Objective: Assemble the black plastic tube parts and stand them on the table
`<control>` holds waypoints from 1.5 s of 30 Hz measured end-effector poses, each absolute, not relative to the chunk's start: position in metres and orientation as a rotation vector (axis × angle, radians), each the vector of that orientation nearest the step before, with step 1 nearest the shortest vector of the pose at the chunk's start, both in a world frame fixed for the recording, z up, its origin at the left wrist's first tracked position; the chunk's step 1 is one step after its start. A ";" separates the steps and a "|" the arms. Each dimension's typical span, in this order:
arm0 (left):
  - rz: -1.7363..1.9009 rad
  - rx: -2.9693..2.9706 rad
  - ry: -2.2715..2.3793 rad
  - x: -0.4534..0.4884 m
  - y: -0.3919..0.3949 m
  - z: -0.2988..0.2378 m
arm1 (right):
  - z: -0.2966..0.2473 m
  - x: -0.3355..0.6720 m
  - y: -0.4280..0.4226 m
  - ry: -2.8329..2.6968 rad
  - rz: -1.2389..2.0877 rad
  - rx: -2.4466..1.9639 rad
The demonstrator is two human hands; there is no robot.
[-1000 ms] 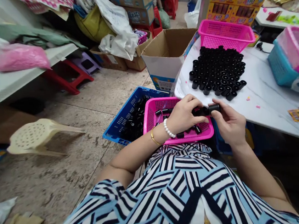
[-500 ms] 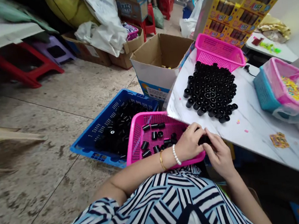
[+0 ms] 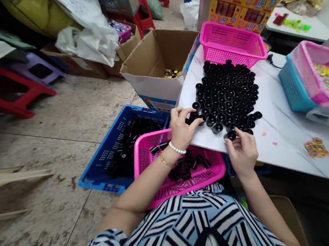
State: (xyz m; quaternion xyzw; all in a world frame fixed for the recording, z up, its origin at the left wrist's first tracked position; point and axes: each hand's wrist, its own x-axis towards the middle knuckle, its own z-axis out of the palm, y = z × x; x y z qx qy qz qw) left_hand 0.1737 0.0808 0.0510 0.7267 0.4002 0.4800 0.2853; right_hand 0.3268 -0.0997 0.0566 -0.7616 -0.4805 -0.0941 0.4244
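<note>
A tight cluster of upright black tubes (image 3: 227, 93) stands on the white marble table (image 3: 283, 134). My left hand (image 3: 182, 129) pinches a black tube (image 3: 195, 118) at the cluster's near left edge. At the near edge of the cluster, my right hand (image 3: 242, 150) grips another black tube (image 3: 231, 135) by its fingertips. A pink basket (image 3: 216, 168) on my lap holds several loose black tubes lying flat.
A blue crate (image 3: 104, 160) with more black tubes sits on the floor at left. An open cardboard box (image 3: 146, 66) and an empty pink basket (image 3: 232, 43) lie beyond. A blue and pink basket with coloured bits (image 3: 315, 79) stands at right. Red stools line the floor.
Both hands rose from the lap basket, where they were joined on black tubes, to the table. Each now sets a tube at the cluster's near edge. The view shifted right.
</note>
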 end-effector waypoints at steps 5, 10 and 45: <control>1.212 2.002 1.086 0.171 0.079 0.051 | 0.046 0.321 -0.093 -1.083 -0.076 -1.811; 1.213 2.100 1.029 0.148 0.063 0.052 | 0.039 0.323 -0.095 -1.058 -0.029 -1.815; 1.267 2.069 1.041 0.055 0.061 0.066 | 0.097 0.226 0.035 -2.094 -0.003 -2.477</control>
